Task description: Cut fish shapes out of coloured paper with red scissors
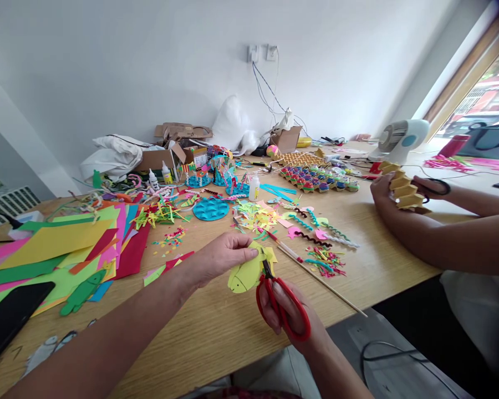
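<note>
My left hand [222, 256] pinches a yellow paper fish cut-out [244, 274] above the near edge of the wooden table [216, 327]. My right hand [293, 324] has its fingers through the red handles of a pair of scissors [280, 302], whose dark blades touch the right side of the yellow paper. A thin wooden stick [322, 281] lies on the table just right of the scissors.
Coloured paper sheets [62, 246] and a green paper shape [82, 292] cover the left. A black tablet [8, 318] is at the near left. Scraps, glue bottles [254, 187], painted egg trays [316, 178] fill the middle. Another person's hands [385, 191] hold folded yellow card at right.
</note>
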The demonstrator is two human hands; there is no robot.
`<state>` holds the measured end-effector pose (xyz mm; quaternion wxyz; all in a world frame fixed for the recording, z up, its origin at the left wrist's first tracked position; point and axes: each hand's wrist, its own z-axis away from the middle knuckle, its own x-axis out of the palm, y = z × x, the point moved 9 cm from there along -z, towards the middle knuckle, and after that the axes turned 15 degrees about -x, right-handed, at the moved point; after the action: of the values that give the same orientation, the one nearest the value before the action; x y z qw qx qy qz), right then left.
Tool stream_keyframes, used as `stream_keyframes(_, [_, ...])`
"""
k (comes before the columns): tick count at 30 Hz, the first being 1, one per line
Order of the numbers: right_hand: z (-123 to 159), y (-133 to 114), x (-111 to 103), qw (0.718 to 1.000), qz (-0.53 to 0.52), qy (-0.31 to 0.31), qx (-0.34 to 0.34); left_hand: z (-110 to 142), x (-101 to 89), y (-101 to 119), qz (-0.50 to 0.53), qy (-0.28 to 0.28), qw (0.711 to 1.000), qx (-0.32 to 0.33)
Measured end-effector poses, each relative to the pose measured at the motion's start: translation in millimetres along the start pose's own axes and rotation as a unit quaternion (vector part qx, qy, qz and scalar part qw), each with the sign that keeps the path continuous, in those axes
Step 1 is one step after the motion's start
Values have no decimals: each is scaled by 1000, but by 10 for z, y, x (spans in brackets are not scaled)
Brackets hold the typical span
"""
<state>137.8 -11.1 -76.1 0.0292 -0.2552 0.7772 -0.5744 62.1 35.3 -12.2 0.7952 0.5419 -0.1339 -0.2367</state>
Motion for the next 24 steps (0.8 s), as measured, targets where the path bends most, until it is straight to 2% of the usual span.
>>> stream_keyframes(3, [6, 35, -9, 1000, -11, 17, -9, -12, -10, -55, 27, 27, 999, -3])
stream_keyframes(8, [24, 78, -40, 999, -6, 39, -11, 20, 45, -53, 84, 23, 996, 11])
stream_keyframes(18, [32, 53, -54, 1000, 18, 12, -13, 19, 66, -61, 58, 17, 998, -4])
stream_keyframes(24, [28, 53, -56, 999, 16, 30, -18, 8, 72, -83, 61, 20, 998, -2])
